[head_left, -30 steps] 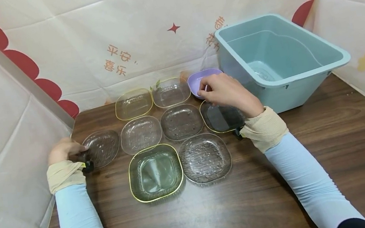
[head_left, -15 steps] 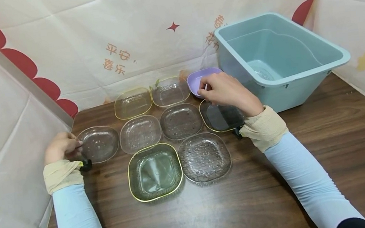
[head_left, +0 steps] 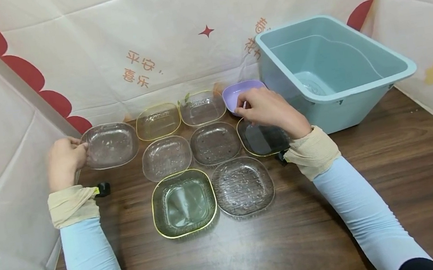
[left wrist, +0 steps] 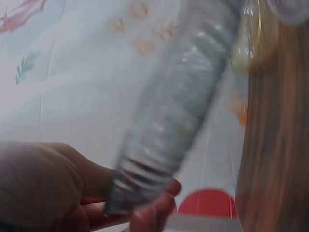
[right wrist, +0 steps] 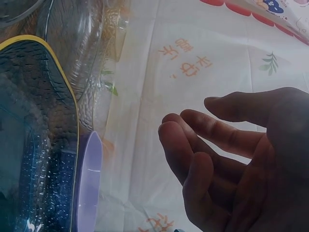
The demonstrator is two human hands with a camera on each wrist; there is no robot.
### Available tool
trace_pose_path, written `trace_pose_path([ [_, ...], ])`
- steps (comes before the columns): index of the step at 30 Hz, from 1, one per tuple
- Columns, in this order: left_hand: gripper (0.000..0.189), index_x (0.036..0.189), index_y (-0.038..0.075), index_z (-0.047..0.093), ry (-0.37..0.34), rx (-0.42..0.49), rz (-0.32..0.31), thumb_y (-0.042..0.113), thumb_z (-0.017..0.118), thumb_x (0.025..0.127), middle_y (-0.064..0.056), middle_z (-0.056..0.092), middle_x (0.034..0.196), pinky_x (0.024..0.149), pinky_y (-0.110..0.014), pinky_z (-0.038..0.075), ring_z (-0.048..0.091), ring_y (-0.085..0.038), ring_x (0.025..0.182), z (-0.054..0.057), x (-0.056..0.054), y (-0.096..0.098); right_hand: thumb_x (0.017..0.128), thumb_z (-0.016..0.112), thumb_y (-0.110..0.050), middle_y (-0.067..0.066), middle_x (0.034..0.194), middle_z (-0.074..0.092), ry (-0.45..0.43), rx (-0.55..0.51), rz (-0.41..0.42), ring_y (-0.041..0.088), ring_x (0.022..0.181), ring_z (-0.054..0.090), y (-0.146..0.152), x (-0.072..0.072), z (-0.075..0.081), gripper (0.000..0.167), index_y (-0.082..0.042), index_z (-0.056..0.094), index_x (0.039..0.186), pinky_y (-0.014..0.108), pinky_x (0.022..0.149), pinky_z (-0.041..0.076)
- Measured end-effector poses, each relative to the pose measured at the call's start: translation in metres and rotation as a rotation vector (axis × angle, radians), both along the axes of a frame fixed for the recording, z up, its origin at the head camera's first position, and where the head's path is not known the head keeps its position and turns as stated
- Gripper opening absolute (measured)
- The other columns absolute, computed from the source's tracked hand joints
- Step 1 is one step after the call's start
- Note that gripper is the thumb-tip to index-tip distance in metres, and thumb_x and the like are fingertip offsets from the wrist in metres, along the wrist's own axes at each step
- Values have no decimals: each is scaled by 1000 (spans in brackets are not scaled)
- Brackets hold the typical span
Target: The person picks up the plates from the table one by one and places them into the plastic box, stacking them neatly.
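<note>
My left hand (head_left: 66,160) pinches the left edge of a clear, textured plastic plate (head_left: 111,145) at the table's far left corner. In the left wrist view, the same plate (left wrist: 169,106) shows nearly edge-on, with thumb and fingers on either side of its end. My right hand (head_left: 268,110) hovers over a dark tray with a yellow rim (head_left: 262,140), its fingertips overlapping the small purple dish (head_left: 240,89). Seen from the right wrist, the fingers (right wrist: 176,142) are loosely curled and hold nothing.
Two clear yellow-rimmed trays (head_left: 158,122) stand along the back cloth. In front lie two clear plates (head_left: 215,144), a green yellow-rimmed tray (head_left: 184,204) and a larger ridged clear plate (head_left: 243,186). A deep blue tub (head_left: 307,112) stands at the back right.
My left hand has raised the clear plate and moved it toward the back of the table, its face now more level. My right hand has stayed in place.
</note>
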State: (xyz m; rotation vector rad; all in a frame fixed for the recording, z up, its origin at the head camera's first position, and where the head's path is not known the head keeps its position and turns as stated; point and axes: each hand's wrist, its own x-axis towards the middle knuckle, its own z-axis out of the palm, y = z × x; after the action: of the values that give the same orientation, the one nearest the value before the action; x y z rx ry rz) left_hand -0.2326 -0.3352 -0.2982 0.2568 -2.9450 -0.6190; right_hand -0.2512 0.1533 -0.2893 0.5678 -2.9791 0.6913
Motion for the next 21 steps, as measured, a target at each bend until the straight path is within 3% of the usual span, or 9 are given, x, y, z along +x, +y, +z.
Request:
trace_pose_path([
  [4, 40, 122, -12, 64, 63, 58, -29, 21, 51, 105, -28, 74, 109, 98, -59, 48, 62, -50, 113, 5, -7, 24, 99, 62, -29, 0, 67, 71, 18, 2, 13, 11, 56, 66, -1, -2, -3, 19, -18, 73, 88, 35, 63, 49],
  [11, 34, 128, -5, 64, 109, 160, -85, 17, 52, 105, -12, 79, 83, 83, -34, 48, 71, -40, 102, 9, -10, 64, 97, 63, -24, -1, 67, 67, 63, 10, 62, 13, 57, 60, -6, -4, -8, 18, -14, 74, 87, 31, 58, 48],
  [16, 37, 131, -7, 62, 172, 190, -104, 16, 53, 104, -16, 80, 86, 101, -47, 52, 73, -40, 104, 7, -10, 85, 97, 64, -25, 0, 73, 70, 66, 20, 49, 16, 62, 62, -8, -4, -10, 17, -14, 74, 90, 33, 61, 48],
  [18, 38, 132, -8, 61, 179, 198, -122, 15, 53, 103, -16, 80, 88, 104, -47, 52, 76, -29, 90, 4, -12, 94, 97, 64, -25, 1, 77, 71, 66, 18, 44, 18, 67, 63, -9, -4, -12, 16, -14, 74, 92, 35, 63, 49],
  [21, 39, 135, -9, 58, 152, 250, -167, 14, 55, 104, -14, 80, 86, 87, -31, 61, 70, -5, 62, 0, -15, 110, 97, 64, -26, 3, 83, 73, 59, 8, 28, 20, 75, 65, -9, -4, -13, 16, -13, 73, 97, 37, 66, 51],
])
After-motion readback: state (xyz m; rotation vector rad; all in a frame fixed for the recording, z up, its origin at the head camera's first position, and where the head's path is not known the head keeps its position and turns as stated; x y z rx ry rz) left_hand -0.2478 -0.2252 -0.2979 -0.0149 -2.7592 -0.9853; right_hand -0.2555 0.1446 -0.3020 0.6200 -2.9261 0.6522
